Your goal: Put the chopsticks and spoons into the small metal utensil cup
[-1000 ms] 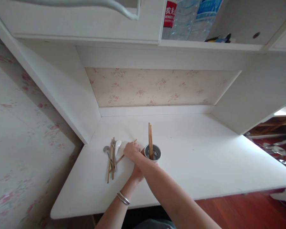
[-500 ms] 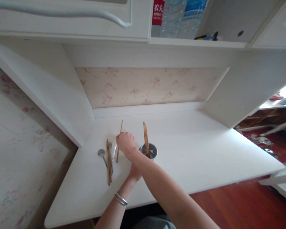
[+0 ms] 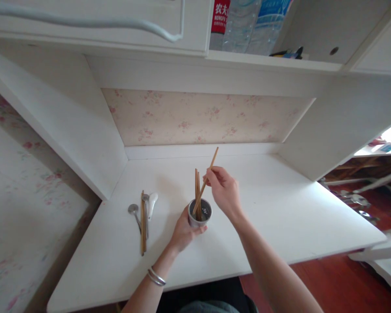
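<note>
My left hand (image 3: 183, 231) is wrapped round the side of a metal utensil holder (image 3: 199, 223) with holes in its bottom. A few wooden chopsticks (image 3: 197, 184) stand in the holder, leaning slightly. My right hand (image 3: 224, 188) pinches another chopstick (image 3: 214, 158) near its upper part; the lower end of this tilted stick is inside the holder's mouth. On the desk to the left lie more chopsticks (image 3: 143, 226), a metal spoon (image 3: 133, 210), a second metal utensil (image 3: 146, 198) partly beside the chopsticks, and a white spoon (image 3: 152, 203).
The white desk (image 3: 263, 204) is backed by a floral wall panel and closed in by side panels. Overhead, a cabinet (image 3: 101, 30) with a long handle hangs low. Plastic bottles (image 3: 239, 26) stand on its open shelf. A white chair (image 3: 384, 256) is at the right.
My right hand has lifted a chopstick from beside the white spoon and carried it right, into the holder's mouth. My left hand stays on the holder.
</note>
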A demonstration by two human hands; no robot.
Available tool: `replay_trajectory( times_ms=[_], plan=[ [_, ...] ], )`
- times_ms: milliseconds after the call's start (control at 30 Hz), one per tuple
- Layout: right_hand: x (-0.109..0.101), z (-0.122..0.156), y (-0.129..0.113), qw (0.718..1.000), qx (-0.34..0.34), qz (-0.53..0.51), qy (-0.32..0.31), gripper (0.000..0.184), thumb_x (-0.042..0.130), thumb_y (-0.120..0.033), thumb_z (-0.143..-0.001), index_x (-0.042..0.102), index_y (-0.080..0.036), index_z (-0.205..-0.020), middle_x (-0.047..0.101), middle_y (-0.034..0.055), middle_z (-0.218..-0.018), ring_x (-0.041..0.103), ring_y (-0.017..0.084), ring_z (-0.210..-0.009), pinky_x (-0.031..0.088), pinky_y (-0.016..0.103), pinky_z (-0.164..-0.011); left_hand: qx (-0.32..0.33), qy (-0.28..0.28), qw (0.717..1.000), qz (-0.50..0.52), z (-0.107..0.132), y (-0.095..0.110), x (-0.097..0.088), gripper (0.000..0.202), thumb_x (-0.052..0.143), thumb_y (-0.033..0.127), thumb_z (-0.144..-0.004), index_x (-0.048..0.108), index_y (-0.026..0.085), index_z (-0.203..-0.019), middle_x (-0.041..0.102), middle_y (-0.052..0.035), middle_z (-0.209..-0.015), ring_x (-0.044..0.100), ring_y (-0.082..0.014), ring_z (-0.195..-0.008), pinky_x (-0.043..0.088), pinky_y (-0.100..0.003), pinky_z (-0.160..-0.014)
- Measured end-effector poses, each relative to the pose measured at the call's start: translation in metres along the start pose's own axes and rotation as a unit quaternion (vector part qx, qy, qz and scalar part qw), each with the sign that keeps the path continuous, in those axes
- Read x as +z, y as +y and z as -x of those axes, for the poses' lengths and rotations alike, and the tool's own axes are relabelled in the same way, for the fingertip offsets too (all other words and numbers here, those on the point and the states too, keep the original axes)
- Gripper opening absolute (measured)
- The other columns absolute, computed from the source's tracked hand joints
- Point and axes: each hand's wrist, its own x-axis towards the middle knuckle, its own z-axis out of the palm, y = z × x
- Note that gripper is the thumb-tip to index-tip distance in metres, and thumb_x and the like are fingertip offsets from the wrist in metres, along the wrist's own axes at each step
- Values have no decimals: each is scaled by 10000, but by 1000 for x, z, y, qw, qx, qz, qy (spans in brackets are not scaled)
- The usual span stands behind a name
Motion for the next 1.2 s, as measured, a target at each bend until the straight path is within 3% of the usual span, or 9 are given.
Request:
replay_trajectory(
  times_ms=[133, 267, 467, 700, 833, 933, 1000, 1067, 1200],
  plan=[
    [-14, -2, 32, 998, 22, 51, -33, 271, 496, -433, -925, 671, -227, -905, 742, 21, -784, 705, 177, -756, 532, 288, -734, 29, -8, 999, -20, 1, 1, -1, 702, 817, 229, -643, 512, 198, -1274, 646, -118, -1215, 604, -256, -1116, 425, -402, -1008],
    [-5, 6, 52, 988, 23, 120, -90, 253, 495, -401, -924, 686, -235, -921, 749, 21, -801, 705, 181, -759, 498, 273, -709, 35, -4, 999, -32, 1, 0, 0, 670, 812, 203, -647, 521, 205, -1250, 651, -107, -1204, 610, -248, -1101, 438, -392, -994],
    [9, 14, 62, 977, 2, 168, -129, 316, 451, -409, -942, 713, -242, -886, 743, 20, -801, 671, 167, -714, 435, 240, -632, 42, -3, 999, -18, 0, -4, 1, 702, 808, 179, -652, 488, 193, -1277, 630, -117, -1249, 587, -266, -1156, 417, -431, -1032],
    [6, 18, 67, 977, 20, 146, -156, 398, 415, -454, -956, 728, -238, -838, 721, 14, -739, 654, 168, -695, 428, 243, -622, 40, 0, 999, -7, -1, -9, -1, 720, 826, 158, -630, 506, 174, -1274, 627, -139, -1251, 587, -290, -1155, 426, -445, -1026],
    [1, 25, 78, 980, 44, 69, -180, 393, 420, -495, -950, 706, -245, -1047, 736, 38, -923, 673, 193, -818, 490, 287, -730, 27, -17, 999, 8, -3, -7, -4, 752, 852, 186, -608, 516, 175, -1281, 620, -141, -1276, 574, -300, -1182, 411, -468, -1046],
    [-4, 40, 95, 972, 65, -54, -218, 511, 533, -496, -900, 509, -260, -1352, 634, 81, -1261, 610, 240, -1119, 492, 373, -917, 37, -40, 998, 27, -4, -4, -4, 788, 860, 208, -603, 508, 188, -1307, 590, -140, -1325, 532, -312, -1239, 375, -490, -1080],
    [-6, 53, 107, 959, 60, -117, -252, 668, 637, -469, -839, 389, -280, -1431, 518, 88, -1408, 491, 262, -1284, 411, 432, -1047, 44, -49, 998, 21, -4, 0, -1, 759, 850, 237, -623, 519, 190, -1305, 596, -143, -1314, 539, -321, -1228, 387, -500, -1067],
    [-4, 68, 117, 950, 57, -153, -267, 828, 746, -431, -751, 323, -300, -1451, 459, 85, -1458, 421, 281, -1346, 342, 465, -1108, 47, -52, 998, 1, -2, 6, 2, 717, 832, 284, -652, 533, 187, -1296, 615, -146, -1281, 568, -322, -1184, 425, -493, -1032],
    [5, 85, 125, 951, 76, -197, -228, 953, 843, -387, -635, 318, -295, -1425, 536, 98, -1374, 488, 319, -1282, 377, 497, -1081, 70, -45, 993, -79, 8, 21, -3, 782, 835, 338, -640, 509, 211, -1339, 600, -134, -1299, 560, -317, -1189, 431, -464, -1037]
  ],
)
